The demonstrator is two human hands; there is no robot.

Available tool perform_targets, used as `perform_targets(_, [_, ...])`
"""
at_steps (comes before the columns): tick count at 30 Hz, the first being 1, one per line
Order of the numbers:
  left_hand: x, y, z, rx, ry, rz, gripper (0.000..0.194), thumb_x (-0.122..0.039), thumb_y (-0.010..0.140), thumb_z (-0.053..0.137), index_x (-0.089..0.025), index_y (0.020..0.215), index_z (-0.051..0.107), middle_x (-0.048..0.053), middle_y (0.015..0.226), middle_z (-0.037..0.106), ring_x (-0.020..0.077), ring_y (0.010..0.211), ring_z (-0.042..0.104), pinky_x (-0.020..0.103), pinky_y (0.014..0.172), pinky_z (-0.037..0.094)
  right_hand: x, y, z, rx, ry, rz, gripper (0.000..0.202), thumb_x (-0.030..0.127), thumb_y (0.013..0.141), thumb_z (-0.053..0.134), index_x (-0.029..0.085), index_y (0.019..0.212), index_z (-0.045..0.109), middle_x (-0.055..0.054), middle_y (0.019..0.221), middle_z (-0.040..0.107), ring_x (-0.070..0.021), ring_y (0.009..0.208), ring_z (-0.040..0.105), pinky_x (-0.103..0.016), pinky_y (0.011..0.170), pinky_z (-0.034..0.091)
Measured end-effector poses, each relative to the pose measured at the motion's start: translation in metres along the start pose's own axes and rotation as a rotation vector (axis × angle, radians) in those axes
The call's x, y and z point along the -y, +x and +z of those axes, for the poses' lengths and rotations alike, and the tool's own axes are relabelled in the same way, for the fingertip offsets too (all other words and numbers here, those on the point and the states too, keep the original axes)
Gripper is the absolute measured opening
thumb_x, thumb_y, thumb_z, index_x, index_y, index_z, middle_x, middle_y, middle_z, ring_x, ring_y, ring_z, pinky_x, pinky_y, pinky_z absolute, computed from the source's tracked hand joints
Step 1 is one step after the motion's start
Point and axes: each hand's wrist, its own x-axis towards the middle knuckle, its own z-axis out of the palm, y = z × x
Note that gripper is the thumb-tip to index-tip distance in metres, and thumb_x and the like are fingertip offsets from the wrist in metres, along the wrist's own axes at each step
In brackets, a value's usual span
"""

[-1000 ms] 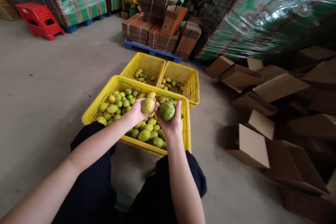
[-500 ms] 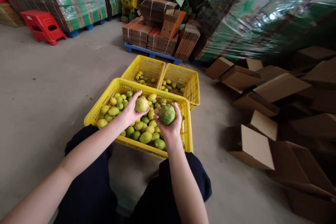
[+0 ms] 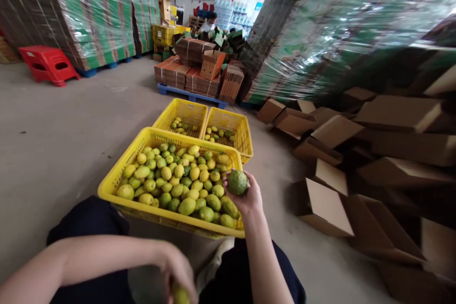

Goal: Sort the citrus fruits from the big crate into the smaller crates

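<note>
A round green lemon point(image 3: 237, 182) rests in my right hand point(image 3: 250, 195), fingers curled around it, over the right side of the large yellow crate point(image 3: 117, 209). My left hand point(image 3: 180, 268) is low, in front of the crate and between my knees, blurred by motion. A yellow-green lemon point(image 3: 181, 294) shows beneath its fingers, partly hidden and cut by the bottom edge of the view. Many yellow and green lemons point(image 3: 176, 171) fill the crate.
Beyond the large crate stand two smaller yellow crates point(image 3: 245, 137) with several lemons in each. Open cardboard boxes point(image 3: 329, 204) lie heaped on the right. A blue pallet point(image 3: 192, 95) carries flattened cartons point(image 3: 174, 73). A red stool point(image 3: 48, 64) stands at left, and a person point(image 3: 209, 23) is far back.
My left hand has swung from above the crate down towards me with its lemon. My right hand still holds the green lemon, now farther right. The view has tilted up.
</note>
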Motion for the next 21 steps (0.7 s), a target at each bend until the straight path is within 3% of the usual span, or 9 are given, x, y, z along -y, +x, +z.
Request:
perform_targets(3, [0.034, 0.009, 0.015, 0.032, 0.118, 0.079, 0.048, -0.072, 0.038, 0.075, -0.045, 0.077, 0.076, -0.003, 0.083, 0.081, 0.031, 0.069, 0.074, 0.052, 0.056, 0.057, 0.002, -0.008, -0.008, -0.009, -0.018, 0.014, 0.017, 0.028, 0.081, 0.06, 0.017, 0.09, 0.07, -0.009, 0.076, 0.073, -0.0219, 0.067, 0.069, -0.034, 0.06, 0.06])
perform_targets(6, [0.004, -0.016, -0.011, -0.05, 0.022, 0.009, 0.034, -0.07, 0.062, 0.066, -0.037, 0.068, 0.073, -0.002, 0.058, 0.07, 0.0282, 0.047, 0.067, 0.044, 0.043, 0.051, -0.001, -0.014, -0.015, 0.035, -0.049, 0.045, 0.017, 0.029, 0.079, 0.065, 0.018, 0.09, 0.07, -0.008, 0.077, 0.074, -0.0216, 0.068, 0.07, -0.034, 0.061, 0.06])
perform_targets(8, [-0.039, -0.051, -0.049, -0.341, -0.305, 0.146, 0.042, -0.066, 0.08, 0.057, -0.028, 0.081, 0.073, 0.002, 0.06, 0.068, 0.0248, 0.047, 0.066, 0.038, 0.045, 0.052, -0.002, -0.017, -0.017, 0.041, -0.062, 0.054, 0.016, 0.029, 0.078, 0.066, 0.017, 0.089, 0.07, -0.008, 0.076, 0.073, -0.0216, 0.067, 0.07, -0.035, 0.061, 0.06])
perform_targets(10, [-0.078, -0.09, -0.09, -0.67, -0.711, 0.466, 0.048, -0.059, 0.093, 0.044, -0.02, 0.103, 0.069, 0.008, 0.075, 0.071, 0.0243, 0.068, 0.074, 0.035, 0.06, 0.059, -0.004, -0.019, -0.018, 0.019, -0.07, 0.051, 0.015, 0.029, 0.078, 0.066, 0.017, 0.088, 0.069, -0.007, 0.074, 0.073, -0.0215, 0.065, 0.07, -0.034, 0.06, 0.06])
perform_targets(12, [-0.095, -0.117, -0.12, -0.879, -0.967, 0.675, 0.049, -0.053, 0.097, 0.038, -0.015, 0.119, 0.061, 0.015, 0.097, 0.071, 0.0239, 0.085, 0.075, 0.034, 0.076, 0.061, -0.006, -0.021, -0.018, -0.024, -0.078, 0.045, 0.014, 0.028, 0.08, 0.063, 0.017, 0.086, 0.069, -0.007, 0.073, 0.073, -0.0206, 0.063, 0.069, -0.033, 0.059, 0.059])
perform_targets(13, [-0.095, -0.122, -0.129, -1.005, -1.038, 0.681, 0.046, -0.047, 0.098, 0.038, -0.013, 0.122, 0.059, 0.017, 0.101, 0.07, 0.0222, 0.084, 0.074, 0.033, 0.078, 0.06, -0.007, -0.021, -0.017, -0.046, -0.081, 0.043, 0.014, 0.028, 0.081, 0.062, 0.017, 0.085, 0.068, -0.007, 0.072, 0.073, -0.02, 0.061, 0.069, -0.032, 0.058, 0.059])
perform_targets(15, [-0.085, -0.117, -0.135, -1.086, -1.074, 0.58, 0.037, -0.034, 0.097, 0.041, -0.009, 0.117, 0.061, 0.019, 0.104, 0.069, 0.0206, 0.082, 0.073, 0.031, 0.079, 0.059, -0.011, -0.022, -0.014, -0.085, -0.094, 0.044, 0.014, 0.028, 0.083, 0.059, 0.017, 0.085, 0.067, -0.007, 0.07, 0.072, -0.0191, 0.059, 0.068, -0.031, 0.057, 0.058])
perform_targets(17, [-0.071, -0.098, -0.129, -1.017, -0.989, 0.49, 0.024, -0.027, 0.091, 0.051, -0.011, 0.104, 0.065, 0.016, 0.097, 0.071, 0.0197, 0.08, 0.072, 0.03, 0.079, 0.057, -0.017, -0.023, -0.01, -0.107, -0.117, 0.059, 0.014, 0.029, 0.084, 0.059, 0.017, 0.085, 0.066, -0.006, 0.067, 0.072, -0.0194, 0.058, 0.068, -0.031, 0.058, 0.058])
perform_targets(21, [-0.061, -0.072, -0.108, -0.986, -0.556, 0.44, 0.016, -0.033, 0.084, 0.061, -0.018, 0.086, 0.066, 0.008, 0.085, 0.073, 0.0198, 0.077, 0.071, 0.03, 0.078, 0.054, -0.035, -0.024, -0.003, -0.079, -0.19, 0.124, 0.019, 0.033, 0.082, 0.061, 0.017, 0.09, 0.065, -0.005, 0.067, 0.071, -0.0197, 0.058, 0.068, -0.031, 0.057, 0.057])
